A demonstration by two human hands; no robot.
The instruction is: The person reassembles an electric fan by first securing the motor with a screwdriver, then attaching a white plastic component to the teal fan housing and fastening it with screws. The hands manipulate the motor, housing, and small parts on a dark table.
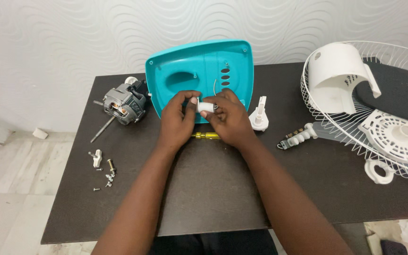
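On a dark counter (pixel 204 198), loose screws (pixel 106 178) lie near the left edge, an electric fan motor (pixel 124 104) behind them. At the middle, the left hand (pixel 178 120) and right hand (pixel 230 120) have their fingers clamped on a small white cylindrical part (pixel 207 107) before an upright teal plastic housing (pixel 204 73); the person appears to be fitting it. A white switch block (pixel 298 138) and wire fan guard (pixel 388 118) lie toward the right edge.
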